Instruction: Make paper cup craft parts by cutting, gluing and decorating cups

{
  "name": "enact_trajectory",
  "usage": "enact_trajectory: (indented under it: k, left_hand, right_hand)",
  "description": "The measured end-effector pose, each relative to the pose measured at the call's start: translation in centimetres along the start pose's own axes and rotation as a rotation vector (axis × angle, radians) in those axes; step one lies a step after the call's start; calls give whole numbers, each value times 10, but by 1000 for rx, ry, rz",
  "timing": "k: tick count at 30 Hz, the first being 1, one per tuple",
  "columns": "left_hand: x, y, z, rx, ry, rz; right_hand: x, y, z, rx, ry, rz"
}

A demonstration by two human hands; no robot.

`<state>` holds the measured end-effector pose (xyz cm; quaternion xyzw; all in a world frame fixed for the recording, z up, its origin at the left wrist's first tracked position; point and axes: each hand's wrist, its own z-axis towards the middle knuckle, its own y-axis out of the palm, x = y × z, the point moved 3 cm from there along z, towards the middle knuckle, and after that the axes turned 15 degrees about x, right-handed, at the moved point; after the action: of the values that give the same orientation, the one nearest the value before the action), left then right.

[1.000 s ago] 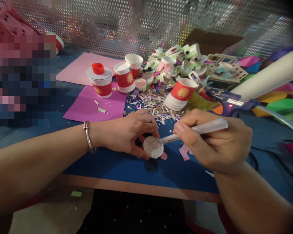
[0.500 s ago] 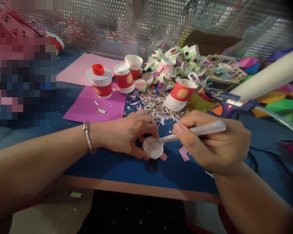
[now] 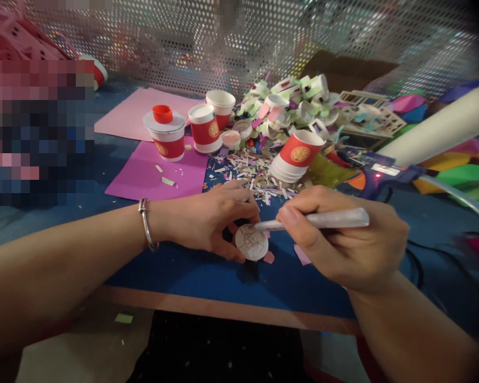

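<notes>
Between the thumb and fingers of my left hand (image 3: 219,215) is a small white disc (image 3: 251,243) with brown lines drawn on its face, held just over the blue table. My right hand (image 3: 343,239) is closed around a white pen (image 3: 327,218), its tip at the disc's upper edge. Small pink paper scraps (image 3: 302,254) lie beside the disc and under my right hand. A red and white paper cup (image 3: 298,155) stands tilted behind my right hand.
Several red and white cups (image 3: 205,130) stand at the back left, by purple paper (image 3: 155,173) and pink paper (image 3: 135,114). Cut paper pieces (image 3: 247,173) spread mid-table before a heap of cup parts (image 3: 281,106). A glue gun (image 3: 383,173) lies right, near a white tube (image 3: 435,125).
The pen tip has moved left and slightly up along the disc's top edge, and my right hand has shifted a little with it. My left hand keeps its hold.
</notes>
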<state>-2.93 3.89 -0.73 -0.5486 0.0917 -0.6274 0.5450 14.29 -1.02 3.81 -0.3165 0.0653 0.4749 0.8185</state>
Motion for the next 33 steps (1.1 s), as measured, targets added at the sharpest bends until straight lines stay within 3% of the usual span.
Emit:
enact_trajectory:
  k: [18, 33]
  left_hand:
    - [1, -1, 1, 2, -5, -3]
    - [2, -1, 2, -14, -4, 13]
  right_hand:
    - [1, 1, -1, -21, 18, 60]
    - [0, -1, 0, -12, -20, -48]
